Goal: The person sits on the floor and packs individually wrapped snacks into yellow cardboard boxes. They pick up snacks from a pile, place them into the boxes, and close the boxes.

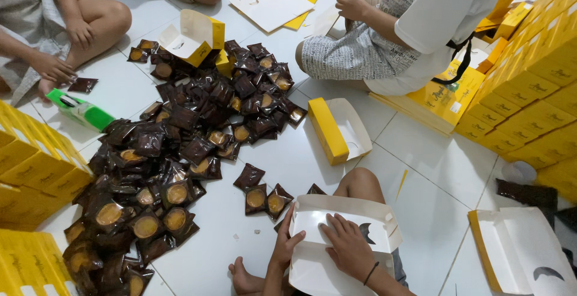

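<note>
I sit on a white tiled floor with an open white cardboard box [336, 218] on my lap. My left hand [287, 242] grips the box's left edge. My right hand [347, 245] lies flat inside it, fingers spread on the bottom panel. A black band is on the right wrist. Just left of the box lie two dark brown cookie packets [264, 200], each with a round golden cookie showing through. A big heap of the same packets [180, 146] spreads across the floor further left.
An open yellow-and-white box [339, 129] lies ahead of my knee, another [520, 251] at right. Stacks of yellow boxes [529, 85] line the right side and the left [30, 170]. Other people sit at the top left and top right; one folds cardboard. A green packet [81, 109] lies at left.
</note>
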